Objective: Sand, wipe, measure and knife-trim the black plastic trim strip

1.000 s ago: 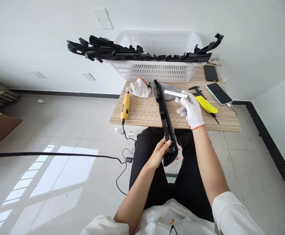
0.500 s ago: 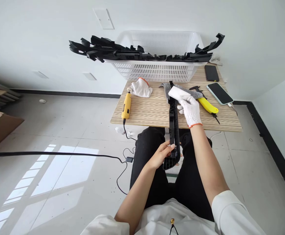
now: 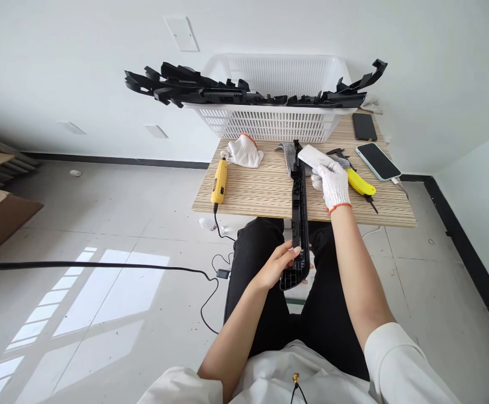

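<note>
The left grip (image 3: 275, 266) holds a black plastic part (image 3: 299, 207), the gloved right grip (image 3: 332, 183) a white block (image 3: 310, 155).

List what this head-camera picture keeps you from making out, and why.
All in the head view:
Left hand: some fingers, behind the long black part.
White piece: near end, covered by the gloved right hand.
Grey cloth: its middle, behind that part and hand.
Yellow tool: its lettering, too small.
Black cable: one end, cut by the left edge.

L hand (image 3: 278, 264) bare, gripping, held low; R hand (image 3: 332, 183) gloved, pinching, farther fwd.
</note>
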### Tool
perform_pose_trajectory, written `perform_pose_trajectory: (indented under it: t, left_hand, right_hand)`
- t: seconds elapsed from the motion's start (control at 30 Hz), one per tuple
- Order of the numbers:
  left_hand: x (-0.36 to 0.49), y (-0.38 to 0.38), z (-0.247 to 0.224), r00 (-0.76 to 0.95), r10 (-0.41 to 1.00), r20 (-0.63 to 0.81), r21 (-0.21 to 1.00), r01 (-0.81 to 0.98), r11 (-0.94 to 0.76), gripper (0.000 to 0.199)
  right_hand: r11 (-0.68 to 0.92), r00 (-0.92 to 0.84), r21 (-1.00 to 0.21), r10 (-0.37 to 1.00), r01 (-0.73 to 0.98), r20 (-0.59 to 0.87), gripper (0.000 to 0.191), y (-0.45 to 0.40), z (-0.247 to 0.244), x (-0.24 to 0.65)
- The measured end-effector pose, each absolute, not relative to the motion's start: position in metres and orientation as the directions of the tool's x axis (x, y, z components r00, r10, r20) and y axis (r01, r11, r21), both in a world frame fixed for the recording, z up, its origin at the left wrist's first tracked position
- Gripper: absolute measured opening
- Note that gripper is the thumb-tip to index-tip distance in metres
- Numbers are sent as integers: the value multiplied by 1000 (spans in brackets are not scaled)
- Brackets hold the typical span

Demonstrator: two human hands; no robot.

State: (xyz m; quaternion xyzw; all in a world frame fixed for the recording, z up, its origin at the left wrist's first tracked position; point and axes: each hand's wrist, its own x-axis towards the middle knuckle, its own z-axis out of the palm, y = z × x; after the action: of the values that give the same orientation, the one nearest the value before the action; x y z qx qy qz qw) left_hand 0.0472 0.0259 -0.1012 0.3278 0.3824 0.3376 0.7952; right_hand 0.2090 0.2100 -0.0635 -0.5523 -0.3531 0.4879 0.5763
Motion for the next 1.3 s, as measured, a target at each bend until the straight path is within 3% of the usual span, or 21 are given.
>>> perform_pose_trajectory:
  t: [0.17, 0.33, 0.53, 0.6, 0.73, 1.2, 1.3]
  left_hand:
    - [47, 26, -101, 483, 790, -377, 786, -285, 549, 63]
    - [47, 27, -102, 484, 789, -377, 781, -293, 552, 63]
    - [47, 26, -102, 454, 802, -388, 781, -301, 548, 66]
    - [47, 26, -103, 446, 806, -390, 781, -303, 546, 66]
    - [46, 26, -104, 438, 808, -395, 777, -310, 548, 66]
    - [44, 29, -104, 443, 809, -387, 771, -326, 547, 72]
    - [40, 28, -101, 451, 796, -403, 756, -327, 567, 70]
  right_hand:
    - [-2, 255, -984, 966, -180, -49, 47, 214, -68, 210]
    - [73, 326, -954, 945, -289, -27, 22, 213, -67, 214]
    - [-119, 325, -992, 941, 40, -99, 33, 225, -68, 214]
    - [-170, 366, -983, 921, 75, -131, 32, 233, -67, 213]
    - [-203, 318, -979, 930, 26, -184, 29, 246, -65, 213]
    - [-154, 308, -988, 940, -4, -147, 31, 238, -64, 216]
    - [-109, 309, -991, 943, -77, -127, 32, 222, -61, 221]
